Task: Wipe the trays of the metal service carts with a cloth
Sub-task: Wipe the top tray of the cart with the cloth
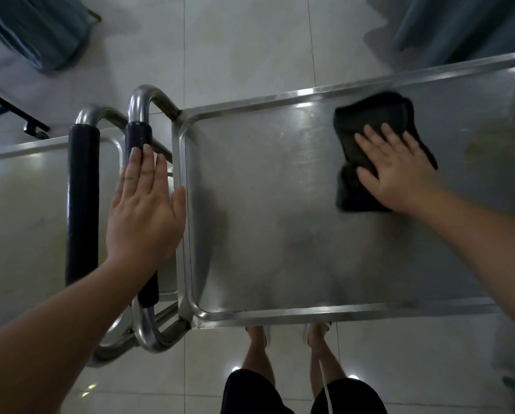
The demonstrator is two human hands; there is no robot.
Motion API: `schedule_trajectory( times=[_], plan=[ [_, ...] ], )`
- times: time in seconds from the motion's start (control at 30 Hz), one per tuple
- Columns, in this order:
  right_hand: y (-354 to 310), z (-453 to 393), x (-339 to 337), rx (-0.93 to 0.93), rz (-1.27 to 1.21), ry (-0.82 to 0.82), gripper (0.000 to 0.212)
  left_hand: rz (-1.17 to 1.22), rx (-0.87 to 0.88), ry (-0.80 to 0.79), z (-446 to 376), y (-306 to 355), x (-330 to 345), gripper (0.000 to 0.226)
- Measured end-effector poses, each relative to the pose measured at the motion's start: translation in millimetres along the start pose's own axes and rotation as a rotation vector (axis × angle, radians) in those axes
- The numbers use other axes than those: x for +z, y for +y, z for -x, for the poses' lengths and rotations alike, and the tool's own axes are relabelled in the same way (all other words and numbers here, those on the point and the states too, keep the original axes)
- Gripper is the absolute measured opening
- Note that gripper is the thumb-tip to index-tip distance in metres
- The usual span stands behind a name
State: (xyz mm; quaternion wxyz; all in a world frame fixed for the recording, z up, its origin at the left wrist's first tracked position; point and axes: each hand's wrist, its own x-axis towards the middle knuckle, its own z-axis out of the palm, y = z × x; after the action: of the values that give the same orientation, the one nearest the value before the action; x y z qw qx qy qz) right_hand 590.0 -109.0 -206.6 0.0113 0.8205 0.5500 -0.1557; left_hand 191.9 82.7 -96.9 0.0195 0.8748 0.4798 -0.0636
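At right of the frame our right hand [399, 171] presses flat, fingers straight, on the dark folded cloth [366, 127] on the shiny steel cart tray [265, 219]. Our left hand [144, 210], grip wide, seems to rest on the black padded cart handle [138, 137].

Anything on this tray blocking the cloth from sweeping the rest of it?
Nothing visible does. The right hand presses the cloth flat on the tray, whose remaining surface shows no objects. The left hand is over the handle, off the tray.
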Motion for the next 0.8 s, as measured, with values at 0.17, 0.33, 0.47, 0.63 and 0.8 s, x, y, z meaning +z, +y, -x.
schedule_trajectory(
  times=[0.17,0.33,0.47,0.63,0.8],
  plan=[
    [3.6,149.4,48.2,0.033,0.022,-0.051,0.072,0.024,0.009,-0.021,0.7,2.0,-2.6,0.072],
    [-11.1,229.5,77.9,0.094,0.028,-0.06,0.072,0.062,0.024,-0.023,1.9,4.5,-2.5,0.071],
    [-102.3,211.7,91.2,0.157,-0.057,0.047,0.075,0.083,0.027,-0.009,0.7,3.1,0.8,0.072],
    [-272.8,171.0,110.5,-0.023,-0.166,0.036,0.075,0.085,0.046,0.011,0.2,1.5,2.2,0.073],
    [-369.6,137.6,112.3,-0.218,-0.232,0.023,0.069,0.059,0.054,0.029,-1.9,-3.4,3.4,0.074]
  ],
)
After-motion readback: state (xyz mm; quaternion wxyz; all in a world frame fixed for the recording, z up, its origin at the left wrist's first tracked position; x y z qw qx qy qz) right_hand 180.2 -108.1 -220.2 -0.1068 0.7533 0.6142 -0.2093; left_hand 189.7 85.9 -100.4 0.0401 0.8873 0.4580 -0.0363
